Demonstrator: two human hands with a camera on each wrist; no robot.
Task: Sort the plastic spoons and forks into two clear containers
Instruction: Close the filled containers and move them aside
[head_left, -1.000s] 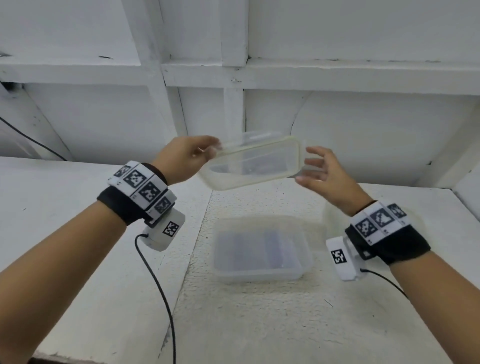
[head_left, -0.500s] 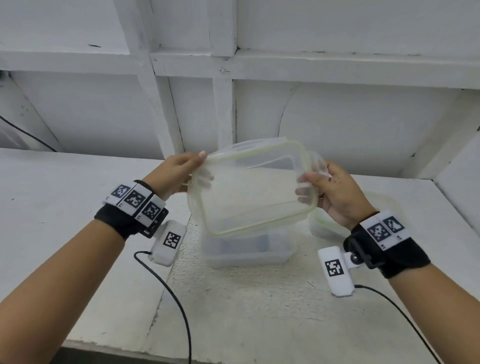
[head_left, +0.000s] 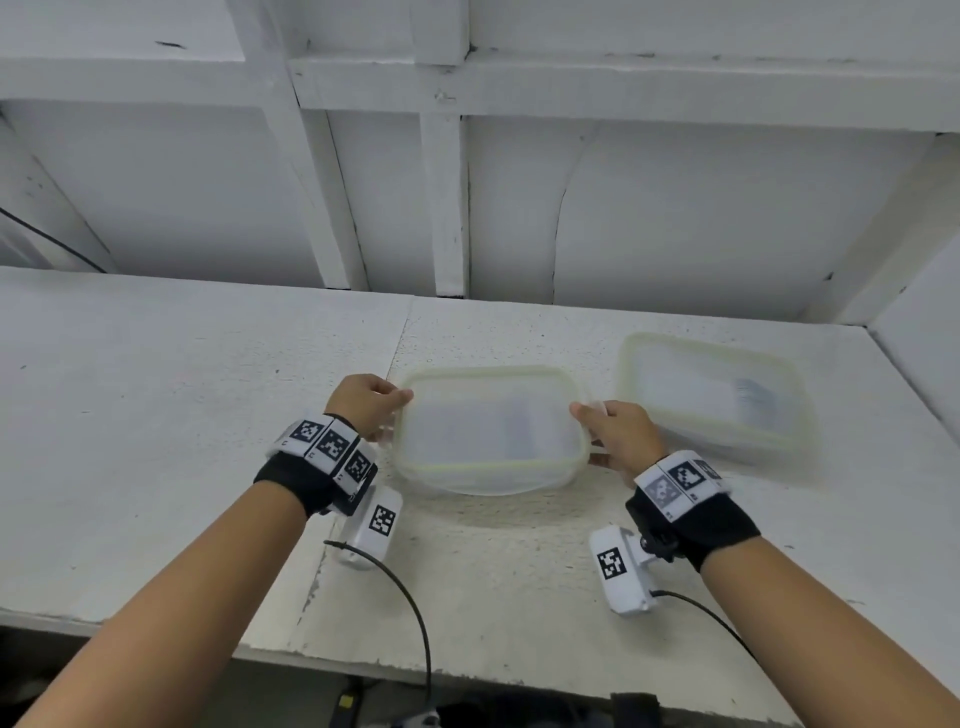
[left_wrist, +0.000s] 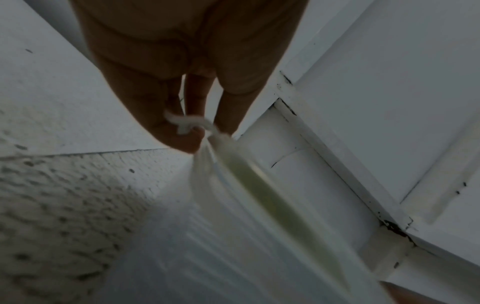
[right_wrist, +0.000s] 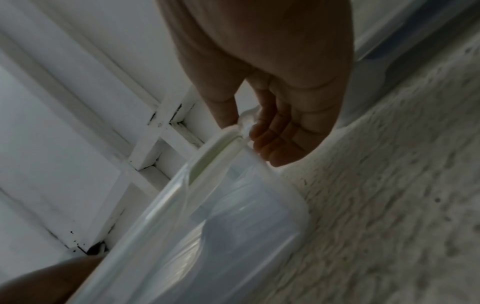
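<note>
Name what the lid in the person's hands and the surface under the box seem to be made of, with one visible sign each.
Lid: looks like cloudy, see-through plastic, since the box's contents show faintly through it; its pale yellow-green rim strip may be a rubbery seal.
Surface: white and matt with a rough, pebbled grain, perhaps painted plaster or foam board; the pictures leave that open.

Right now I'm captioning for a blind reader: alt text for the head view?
Both hands, left and right, grip a clear lid over a clear rectangular plastic container on a white table. A second lidded container sits to its right.
</note>
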